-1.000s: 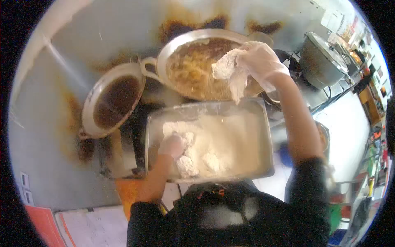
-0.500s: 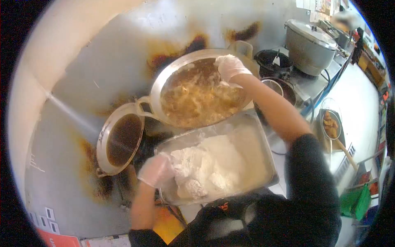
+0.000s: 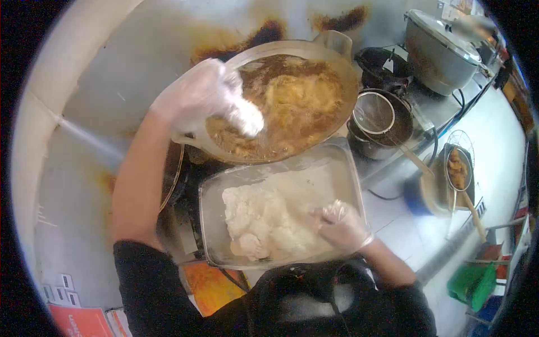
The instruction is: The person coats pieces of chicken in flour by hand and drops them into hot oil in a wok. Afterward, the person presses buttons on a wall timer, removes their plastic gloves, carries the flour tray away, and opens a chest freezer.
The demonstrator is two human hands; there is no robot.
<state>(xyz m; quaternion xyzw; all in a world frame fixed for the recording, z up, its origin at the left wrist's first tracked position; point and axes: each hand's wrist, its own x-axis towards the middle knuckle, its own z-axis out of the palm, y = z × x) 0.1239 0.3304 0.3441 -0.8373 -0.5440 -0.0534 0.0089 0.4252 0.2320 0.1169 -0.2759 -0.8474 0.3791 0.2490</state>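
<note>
My left hand [image 3: 205, 92], in a clear glove, is closed on a flour-coated piece [image 3: 246, 117] over the left side of a large pan of bubbling oil [image 3: 303, 106]. Pale yellow food froths in that oil. My right hand [image 3: 341, 224], also gloved, hovers at the right part of a metal tray [image 3: 206, 224] of white flour [image 3: 297, 208]. Its fingers are curled, and whether anything is between them is too blurred to tell. Coated lumps [image 3: 251, 246] lie at the tray's lower left.
Right of the pan are a dark pot [image 3: 387, 64], a pot with a strainer [image 3: 374, 112] across it and a large lidded pot [image 3: 441, 53]. Farther right, a strainer holds fried pieces [image 3: 457, 168]. A green basket [image 3: 474, 285] is at the lower right.
My left hand has gone from the tray's left edge up over the pan with a coated piece. My right hand has come back from the pan to the tray. The view has shifted.
</note>
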